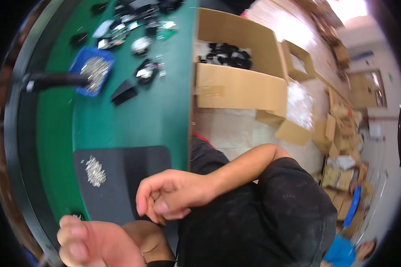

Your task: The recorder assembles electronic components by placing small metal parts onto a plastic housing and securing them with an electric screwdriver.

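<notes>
My left hand (pixel 104 244) is at the lower left, over the near end of the dark grey mat (pixel 120 200), with its wrist in a dark cuff. Its fingers curl in loosely, and what they hold, if anything, is hidden. My right hand (pixel 176 193) hovers over the mat's right edge at the table's rim. There the thumb presses against bent fingers; a small brownish spot shows below them, too blurred to name. A small pile of silvery metal parts (pixel 95 171) lies on the mat, apart from both hands.
On the green table (pixel 164 120) stand a blue tray (pixel 78 66) full of metal parts, a black wedge-shaped piece (pixel 124 92) and several dark, shiny items. A cardboard box (pixel 240 89) with black pieces adjoins the table's right edge. Other cartons line the floor; a person in blue (pixel 343 249) is at lower right.
</notes>
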`<state>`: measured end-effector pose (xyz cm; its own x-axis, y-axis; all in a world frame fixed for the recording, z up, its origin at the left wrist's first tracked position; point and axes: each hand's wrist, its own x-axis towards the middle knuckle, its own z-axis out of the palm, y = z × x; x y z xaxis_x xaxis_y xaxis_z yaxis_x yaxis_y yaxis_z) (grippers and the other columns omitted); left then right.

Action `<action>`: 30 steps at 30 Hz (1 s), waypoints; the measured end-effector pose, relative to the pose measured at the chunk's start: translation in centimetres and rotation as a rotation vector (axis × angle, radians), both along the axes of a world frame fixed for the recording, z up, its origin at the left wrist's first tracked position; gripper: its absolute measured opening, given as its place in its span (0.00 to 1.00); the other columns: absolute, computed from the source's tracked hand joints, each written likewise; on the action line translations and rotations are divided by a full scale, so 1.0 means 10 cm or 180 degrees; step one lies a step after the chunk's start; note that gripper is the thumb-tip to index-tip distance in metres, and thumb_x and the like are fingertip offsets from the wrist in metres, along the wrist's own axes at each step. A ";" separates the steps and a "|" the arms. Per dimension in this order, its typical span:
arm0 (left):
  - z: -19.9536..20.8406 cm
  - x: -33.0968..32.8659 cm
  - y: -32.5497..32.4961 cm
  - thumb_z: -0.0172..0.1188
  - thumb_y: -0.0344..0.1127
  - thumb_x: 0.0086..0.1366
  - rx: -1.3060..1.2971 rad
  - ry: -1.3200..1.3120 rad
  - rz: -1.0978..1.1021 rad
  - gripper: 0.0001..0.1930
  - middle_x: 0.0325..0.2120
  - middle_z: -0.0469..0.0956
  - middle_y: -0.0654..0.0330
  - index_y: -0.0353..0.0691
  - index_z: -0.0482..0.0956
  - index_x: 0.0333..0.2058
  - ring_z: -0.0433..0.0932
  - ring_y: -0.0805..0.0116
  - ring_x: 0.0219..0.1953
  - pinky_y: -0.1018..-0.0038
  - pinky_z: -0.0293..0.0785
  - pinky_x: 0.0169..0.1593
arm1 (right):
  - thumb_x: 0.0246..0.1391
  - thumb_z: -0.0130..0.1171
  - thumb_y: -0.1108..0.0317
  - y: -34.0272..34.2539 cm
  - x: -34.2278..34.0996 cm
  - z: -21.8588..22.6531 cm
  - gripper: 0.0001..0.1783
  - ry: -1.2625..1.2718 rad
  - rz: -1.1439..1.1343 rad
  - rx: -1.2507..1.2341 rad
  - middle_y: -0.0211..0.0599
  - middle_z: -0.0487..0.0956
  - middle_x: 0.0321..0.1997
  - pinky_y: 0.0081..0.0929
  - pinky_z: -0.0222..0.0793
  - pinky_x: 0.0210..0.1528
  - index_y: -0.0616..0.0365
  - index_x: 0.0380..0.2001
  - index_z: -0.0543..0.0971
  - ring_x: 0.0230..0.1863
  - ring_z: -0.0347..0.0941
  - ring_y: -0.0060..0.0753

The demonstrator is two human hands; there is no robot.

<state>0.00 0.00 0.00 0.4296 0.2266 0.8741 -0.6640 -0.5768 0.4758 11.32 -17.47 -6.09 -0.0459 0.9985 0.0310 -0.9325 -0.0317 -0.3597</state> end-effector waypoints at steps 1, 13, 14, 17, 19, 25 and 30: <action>0.04 0.08 0.16 0.35 0.54 0.68 0.0301 0.0202 -0.0067 0.31 0.53 0.71 0.40 0.34 0.71 0.55 0.71 0.44 0.53 0.47 0.60 0.60 | 0.59 0.58 0.66 0.02 0.02 -0.07 0.18 0.0249 -0.0114 -0.0119 0.38 0.76 0.39 0.14 0.63 0.24 0.63 0.50 0.71 0.25 0.68 0.19; -0.69 1.14 -0.84 0.60 0.31 0.54 0.1362 0.2344 -0.0141 0.14 0.39 0.79 0.51 0.34 0.79 0.40 0.78 0.52 0.41 0.64 0.74 0.46 | 0.61 0.58 0.53 -1.83 0.55 -1.91 0.19 -0.3644 -0.1357 -0.2154 0.30 0.74 0.23 0.24 0.67 0.32 0.60 0.28 0.76 0.28 0.70 0.20; -0.80 1.19 -0.91 0.63 0.29 0.51 0.1532 0.2375 -0.0299 0.15 0.39 0.79 0.53 0.36 0.79 0.40 0.77 0.53 0.40 0.63 0.74 0.45 | 0.61 0.56 0.49 -1.86 0.58 -2.07 0.23 -0.3418 -0.1236 -0.2576 0.31 0.74 0.21 0.26 0.67 0.32 0.61 0.25 0.76 0.28 0.71 0.21; -1.11 1.30 -1.18 0.66 0.32 0.52 0.1574 0.2651 -0.0721 0.12 0.37 0.80 0.56 0.37 0.80 0.36 0.78 0.56 0.39 0.64 0.73 0.43 | 0.61 0.50 0.43 -1.96 0.65 -2.71 0.30 -0.3523 -0.1153 -0.3100 0.32 0.73 0.18 0.29 0.67 0.31 0.62 0.22 0.75 0.25 0.71 0.25; -1.30 1.32 -1.28 0.66 0.33 0.52 0.1721 0.2833 -0.0774 0.11 0.37 0.80 0.56 0.37 0.80 0.35 0.78 0.57 0.38 0.64 0.72 0.43 | 0.62 0.48 0.46 -2.02 0.65 -3.22 0.28 -0.3807 -0.1035 -0.3393 0.33 0.73 0.18 0.32 0.68 0.30 0.60 0.21 0.75 0.23 0.71 0.28; -1.41 1.32 -1.26 0.61 0.24 0.51 0.1106 0.2922 -0.0731 0.09 0.34 0.81 0.54 0.35 0.80 0.34 0.78 0.54 0.36 0.64 0.72 0.42 | 0.60 0.45 0.59 -2.44 0.83 -3.94 0.16 -0.2326 -0.1138 -0.3440 0.38 0.76 0.21 0.33 0.69 0.27 0.58 0.29 0.77 0.21 0.72 0.29; -1.41 1.33 -1.26 0.58 0.21 0.51 0.1113 0.3050 -0.0515 0.08 0.31 0.81 0.53 0.34 0.80 0.31 0.78 0.55 0.34 0.66 0.73 0.41 | 0.50 0.49 0.68 -3.59 1.22 -4.26 0.15 -0.3137 -0.1611 -0.4484 0.41 0.81 0.31 0.33 0.72 0.35 0.57 0.38 0.82 0.32 0.77 0.34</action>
